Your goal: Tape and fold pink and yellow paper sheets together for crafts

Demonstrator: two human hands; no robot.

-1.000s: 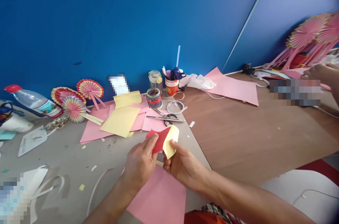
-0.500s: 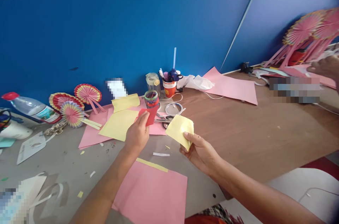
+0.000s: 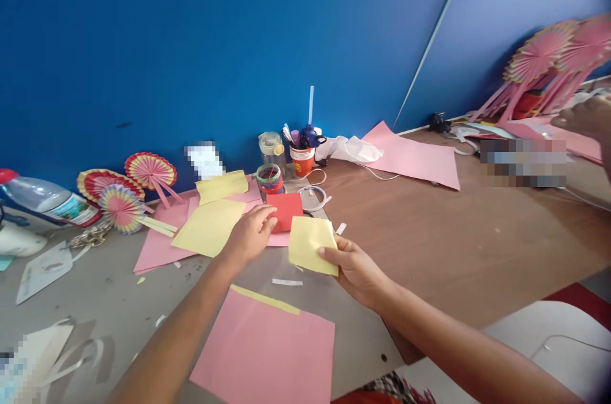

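My right hand [image 3: 356, 267] pinches a small square of yellow paper [image 3: 310, 242] between thumb and fingers, above the desk. Beside it, my left hand [image 3: 251, 232] has its fingers loosely bent and apart at the left edge of a red paper square [image 3: 287, 208]. The red square covers most of the scissors seen behind it. Nearer me lies a pink sheet [image 3: 272, 353] with a yellow strip [image 3: 265, 299] along its far edge. Larger yellow paper [image 3: 209, 229] rests on pink paper left of the red square.
Tape rolls [image 3: 270, 178], a jar [image 3: 272, 148] and a paper cup of pens [image 3: 302, 162] stand by the blue wall. Folded paper fans [image 3: 150, 170] and a bottle [image 3: 52, 197] are at left. Another person's hand [image 3: 585, 118] is at far right, near pink fans [image 3: 541, 54].
The red square has gone from my left hand's grasp to lying by the tape, and those fingers have loosened. My right hand has turned the yellow square flatter and shifted slightly left.
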